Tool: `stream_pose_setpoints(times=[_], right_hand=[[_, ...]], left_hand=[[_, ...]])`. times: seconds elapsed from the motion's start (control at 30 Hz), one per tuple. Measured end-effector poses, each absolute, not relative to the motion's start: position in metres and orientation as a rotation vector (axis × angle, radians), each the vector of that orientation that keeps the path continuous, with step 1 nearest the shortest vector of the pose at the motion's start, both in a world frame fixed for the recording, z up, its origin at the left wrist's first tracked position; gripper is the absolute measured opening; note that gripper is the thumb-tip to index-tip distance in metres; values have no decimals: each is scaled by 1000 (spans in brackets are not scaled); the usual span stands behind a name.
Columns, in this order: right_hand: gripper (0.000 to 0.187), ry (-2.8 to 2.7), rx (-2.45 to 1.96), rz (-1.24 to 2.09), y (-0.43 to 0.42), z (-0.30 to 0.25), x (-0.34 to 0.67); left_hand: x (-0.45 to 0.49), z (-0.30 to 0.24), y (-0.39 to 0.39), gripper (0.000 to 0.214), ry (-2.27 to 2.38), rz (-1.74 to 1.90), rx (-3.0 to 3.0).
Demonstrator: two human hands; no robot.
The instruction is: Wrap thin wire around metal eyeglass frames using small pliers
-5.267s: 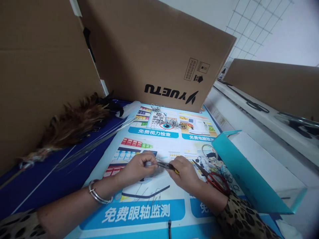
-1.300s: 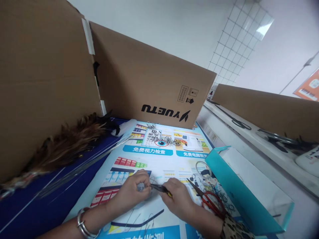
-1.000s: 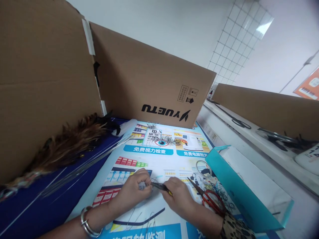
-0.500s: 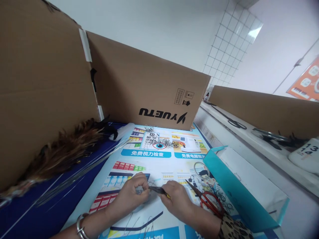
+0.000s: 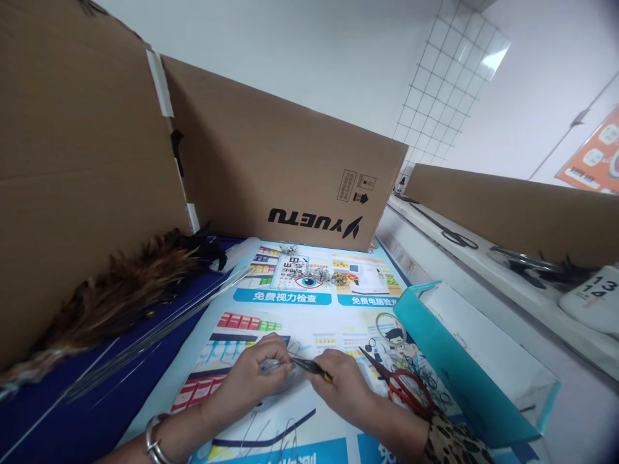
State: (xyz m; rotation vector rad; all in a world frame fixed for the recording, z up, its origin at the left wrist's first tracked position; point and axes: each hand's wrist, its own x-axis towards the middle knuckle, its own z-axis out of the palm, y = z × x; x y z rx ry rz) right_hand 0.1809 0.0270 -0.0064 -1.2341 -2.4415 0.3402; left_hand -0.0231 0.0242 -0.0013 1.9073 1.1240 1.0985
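My right hand [image 5: 341, 383] is closed around the yellow-and-black handles of a pair of pliers [image 5: 309, 366]. Their thin dark jaws point left and meet the fingertips of my left hand [image 5: 264, 370]. Thumb and forefinger of that hand pinch a thin wire [image 5: 293, 351], of which a fine loop shows above the fingers. The exact grip of the jaws on it is too small to make out. Several bent wire pieces [image 5: 285, 435] lie on the printed sheet below my hands.
Red-handled scissors [image 5: 409, 390] lie right of my right hand, among wire loops [image 5: 430, 380]. Beyond is a teal box [image 5: 469, 367]. Long straight wires [image 5: 159, 332] and brown feathers [image 5: 120, 290] lie left. Small wire pieces [image 5: 319, 277] sit farther back, before a cardboard panel [image 5: 290, 154].
The wire at my left fingertips has turned slightly, and its loop now stands above the fingers. Both hands stay nearly in place, the pliers still in my right hand.
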Motion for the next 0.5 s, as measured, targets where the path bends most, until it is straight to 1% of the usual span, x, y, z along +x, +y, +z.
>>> stream_pose_setpoints(times=[0.23,0.37,0.5], right_hand=[[18,-2408,-1252,408,28,-4,180],[17,-2385,-1240,465,28,-2,180],[15,-2368,-1229,498,28,-1,180]], left_hand=[[-24,4,24,16,1088,1045,1808],[-27,3,26,18,998,1004,1748],[-28,2,26,15,977,1007,1732]])
